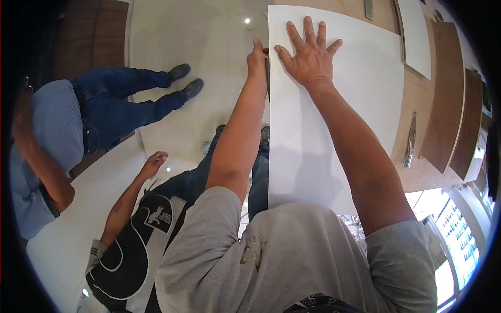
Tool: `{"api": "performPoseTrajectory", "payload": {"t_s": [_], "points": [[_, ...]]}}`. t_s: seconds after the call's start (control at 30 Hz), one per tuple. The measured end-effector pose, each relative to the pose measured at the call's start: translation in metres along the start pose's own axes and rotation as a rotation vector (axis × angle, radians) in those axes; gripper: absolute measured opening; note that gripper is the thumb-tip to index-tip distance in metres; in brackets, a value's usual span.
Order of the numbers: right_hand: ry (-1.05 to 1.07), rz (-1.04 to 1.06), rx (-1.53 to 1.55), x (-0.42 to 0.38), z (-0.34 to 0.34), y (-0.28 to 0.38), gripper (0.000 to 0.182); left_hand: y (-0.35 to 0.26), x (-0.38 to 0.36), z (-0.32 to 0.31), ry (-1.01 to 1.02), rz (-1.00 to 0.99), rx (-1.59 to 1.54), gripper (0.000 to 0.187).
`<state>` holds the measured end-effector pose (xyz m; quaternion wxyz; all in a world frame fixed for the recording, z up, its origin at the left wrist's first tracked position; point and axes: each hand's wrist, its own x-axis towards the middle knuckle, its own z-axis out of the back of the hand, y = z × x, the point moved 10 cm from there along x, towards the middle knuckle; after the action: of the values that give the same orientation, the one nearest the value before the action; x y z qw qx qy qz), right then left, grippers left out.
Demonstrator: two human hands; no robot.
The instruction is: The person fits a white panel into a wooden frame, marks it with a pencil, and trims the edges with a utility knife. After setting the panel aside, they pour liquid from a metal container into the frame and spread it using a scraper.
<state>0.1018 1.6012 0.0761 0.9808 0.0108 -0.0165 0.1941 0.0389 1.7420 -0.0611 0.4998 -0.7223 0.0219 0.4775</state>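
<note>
A large white panel (360,115) lies on a wooden surface in front of me. My right hand (313,60) rests flat on its far left part, fingers spread wide. At the panel's left edge is my left hand (256,60), closed with the thumb pointing up. Its other fingers are mostly hidden. A narrow dark strip (268,78) shows along the edge beside it, and what the fingers hold is too hidden to name.
A metal-bladed tool (411,141) lies on the wooden surface (415,99), right of the panel. Brown boards (446,99) lie farther right. One person in jeans (115,104) stands at the left; another in a black-and-grey top (125,250) is close by my left side.
</note>
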Motion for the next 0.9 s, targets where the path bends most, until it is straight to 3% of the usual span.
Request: {"api": "performPoseTrajectory", "payload": {"t_s": [0.13, 0.27, 0.37, 0.5, 0.57, 0.7, 0.77, 0.8, 0.87, 0.9], "points": [[-0.012, 0.009, 0.001, -0.003, 0.005, -0.002, 0.072, 0.02, -0.036, 0.024, -0.085, 0.051, -0.112, 0.057], [-0.174, 0.168, 0.226, -0.02, 0.012, 0.005, 0.064, 0.04, -0.027, 0.071, -0.19, 0.083, -0.268, 0.038], [-0.306, 0.26, 0.604, -0.061, 0.046, 0.014, 0.049, 0.001, -0.056, 0.099, -0.252, -0.085, -0.185, 0.031], [-0.118, 0.228, 1.107, -0.123, 0.087, 0.049, 0.053, -0.068, -0.125, 0.095, -0.254, -0.374, 0.164, 0.035], [-0.097, 0.099, 1.205, -0.132, 0.088, 0.047, 0.041, -0.086, -0.142, 0.097, -0.298, -0.513, 0.241, 0.035], [0.129, -0.288, 1.566, -0.131, 0.012, 0.034, 0.035, -0.109, -0.177, 0.07, -0.275, -0.702, 0.194, 0.034], [0.177, -0.438, 1.644, -0.132, -0.005, 0.018, 0.039, -0.102, -0.184, 0.055, -0.243, -0.851, 0.358, 0.037], [0.106, -0.409, 1.494, -0.144, 0.009, 0.02, 0.042, -0.092, -0.209, 0.063, -0.243, -0.827, 0.38, 0.048], [0.062, -0.543, 1.519, -0.144, 0.023, 0.0, 0.039, -0.099, -0.263, 0.03, -0.217, -1.258, 0.796, 0.061], [0.033, -0.537, 1.525, -0.144, 0.024, -0.003, 0.041, -0.085, -0.264, 0.019, 0.054, -1.122, 0.676, 0.068]]}}
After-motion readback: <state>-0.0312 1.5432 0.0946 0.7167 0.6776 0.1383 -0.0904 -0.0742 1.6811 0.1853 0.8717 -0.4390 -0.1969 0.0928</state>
